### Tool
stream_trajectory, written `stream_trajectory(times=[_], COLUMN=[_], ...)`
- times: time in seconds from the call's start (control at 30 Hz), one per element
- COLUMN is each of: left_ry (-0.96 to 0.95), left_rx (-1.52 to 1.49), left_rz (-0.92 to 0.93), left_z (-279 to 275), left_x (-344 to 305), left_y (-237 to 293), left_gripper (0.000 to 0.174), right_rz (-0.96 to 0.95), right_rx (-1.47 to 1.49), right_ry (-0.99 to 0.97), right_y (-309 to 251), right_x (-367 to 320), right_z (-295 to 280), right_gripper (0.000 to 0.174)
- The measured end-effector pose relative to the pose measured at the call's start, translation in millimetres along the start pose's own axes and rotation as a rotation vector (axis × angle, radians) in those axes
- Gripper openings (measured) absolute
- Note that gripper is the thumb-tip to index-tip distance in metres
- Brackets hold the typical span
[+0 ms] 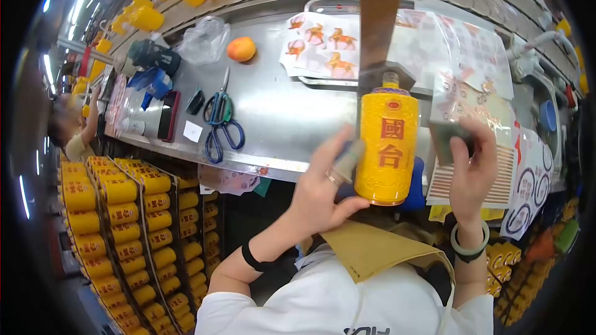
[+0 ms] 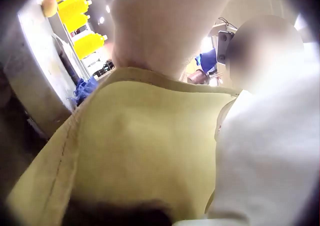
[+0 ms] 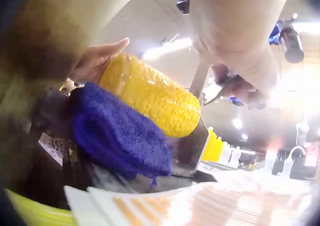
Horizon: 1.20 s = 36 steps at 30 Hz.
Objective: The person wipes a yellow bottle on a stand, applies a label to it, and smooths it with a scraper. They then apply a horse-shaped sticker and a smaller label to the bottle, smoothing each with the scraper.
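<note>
A yellow bottle (image 1: pixel 389 142) with red characters lies with its neck toward a dark block at the wooden post. My left hand (image 1: pixel 323 183) is at its lower left side, fingers extended along the bottle and thumb at the base edge; a grey-green cover wraps one finger. Under the bottle, a blue cloth (image 3: pixel 120 136) shows in the right wrist view. To the right, my right hand (image 1: pixel 475 167) pinches a flat grey-green piece (image 1: pixel 442 139) between thumb and fingers, over the printed sheets. The left wrist view shows mostly an apron (image 2: pixel 150 141), with the left fingers out of sight.
A wooden post (image 1: pixel 379 12) rises behind the bottle. Scissors (image 1: pixel 220 118), a peach-like fruit (image 1: pixel 241 49) and a plastic bag (image 1: pixel 205 40) lie on the metal table (image 1: pixel 273 111). Decal sheets (image 1: pixel 323 43) lie farther back. Stacked yellow bottles (image 1: pixel 121 211) stand at the left.
</note>
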<state>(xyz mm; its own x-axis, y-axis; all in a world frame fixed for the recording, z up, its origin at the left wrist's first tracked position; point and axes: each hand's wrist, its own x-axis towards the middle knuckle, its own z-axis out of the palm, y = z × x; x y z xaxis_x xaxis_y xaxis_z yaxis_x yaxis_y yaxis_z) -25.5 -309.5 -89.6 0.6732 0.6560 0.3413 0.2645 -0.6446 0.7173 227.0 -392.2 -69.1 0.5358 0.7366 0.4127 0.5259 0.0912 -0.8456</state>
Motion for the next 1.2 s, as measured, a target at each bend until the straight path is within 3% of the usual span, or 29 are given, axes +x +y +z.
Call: stream_trajectory(times=[0.1, 0.17, 0.23, 0.3, 0.33, 0.4, 0.47, 0.5, 0.53, 0.63, 0.7, 0.77, 0.83, 0.87, 0.93, 1.0, 1.03, 1.07, 1.13, 1.2], left_ry=[0.180, 0.361, 0.520, 0.482, 0.436, 0.342, 0.265, 0.241, 0.226, 0.153, 0.092, 0.194, 0.362, 0.447, 0.669, 0.694, 0.628, 0.697, 0.520, 0.363], left_rx=[0.334, 0.517, 0.812, 0.881, 0.870, 0.851, 0.792, 0.762, 0.780, 0.881, 0.965, 1.091, 1.133, 1.067, 0.797, 0.424, 0.254, 0.070, -0.156, -0.388], left_rz=[-0.106, -0.275, -0.254, -0.472, -0.565, -0.664, -0.763, -0.821, -0.799, -0.765, -0.755, -0.706, -0.718, -0.724, -0.439, -0.246, -0.235, -0.188, -0.139, -0.127], left_z=[-34.1, -71.6, -122.6, -171.8, -191.0, -216.3, -229.2, -232.0, -235.4, -231.1, -229.2, -229.0, -233.1, -226.9, -209.7, -172.3, -145.2, -107.5, -66.1, -35.3], left_x=[6.0, 14.8, 13.9, 14.1, 9.6, -3.4, -10.1, -10.6, -18.5, -24.4, -25.8, -24.7, -12.0, 4.9, 24.5, 39.0, 40.9, 50.8, 51.0, 56.5], left_y=[-38.1, -80.5, -144.7, -176.8, -198.0, -244.3, -269.8, -272.7, -282.5, -289.8, -287.9, -287.7, -263.3, -226.6, -166.7, -106.1, -69.8, -34.9, 12.1, 47.0], left_gripper=[0.066, 0.061, 0.060, 0.057, 0.056, 0.057, 0.063, 0.066, 0.062, 0.051, 0.045, 0.028, 0.025, 0.029, 0.035, 0.036, 0.037, 0.035, 0.034, 0.033], right_rz=[0.094, 0.163, 0.238, 0.376, 0.267, 0.319, 0.182, 0.185, -0.009, -0.196, -0.132, -0.110, -0.028, -0.015, 0.006, -0.044, -0.041, -0.187, -0.327, -0.326], right_rx=[0.050, 0.180, 0.297, 0.321, 0.225, 0.294, 0.435, 0.428, 0.305, 0.114, 0.170, 0.156, 0.173, 0.177, 0.196, 0.220, 0.212, 0.141, 0.071, -0.001], right_ry=[-0.304, -0.247, -0.181, -0.363, -0.456, -0.574, -0.629, -0.612, -0.551, -0.514, -0.450, -0.393, -0.296, -0.252, -0.198, -0.122, -0.120, -0.215, -0.315, -0.320], right_y=[-18.7, -21.1, -31.2, -54.8, -59.2, -80.6, -87.4, -91.5, -94.6, -96.6, -90.8, -79.6, -71.2, -66.9, -59.8, -58.1, -60.8, -65.2, -74.8, -81.9], right_x=[2.0, 4.1, 6.3, 6.7, 5.0, 8.0, 9.1, 13.3, 18.6, 25.9, 26.2, 20.4, 17.2, 16.7, 16.4, 15.5, 15.6, 16.1, 14.9, 9.8], right_z=[-9.8, -1.2, 2.2, 2.0, 5.1, 19.7, 42.1, 49.0, 55.2, 47.7, 39.4, 30.6, 15.7, 8.9, -1.0, -4.4, -4.6, -5.2, 3.2, 17.1], right_gripper=[0.031, 0.033, 0.034, 0.034, 0.033, 0.038, 0.065, 0.065, 0.070, 0.077, 0.069, 0.061, 0.054, 0.050, 0.047, 0.040, 0.040, 0.044, 0.049, 0.063])
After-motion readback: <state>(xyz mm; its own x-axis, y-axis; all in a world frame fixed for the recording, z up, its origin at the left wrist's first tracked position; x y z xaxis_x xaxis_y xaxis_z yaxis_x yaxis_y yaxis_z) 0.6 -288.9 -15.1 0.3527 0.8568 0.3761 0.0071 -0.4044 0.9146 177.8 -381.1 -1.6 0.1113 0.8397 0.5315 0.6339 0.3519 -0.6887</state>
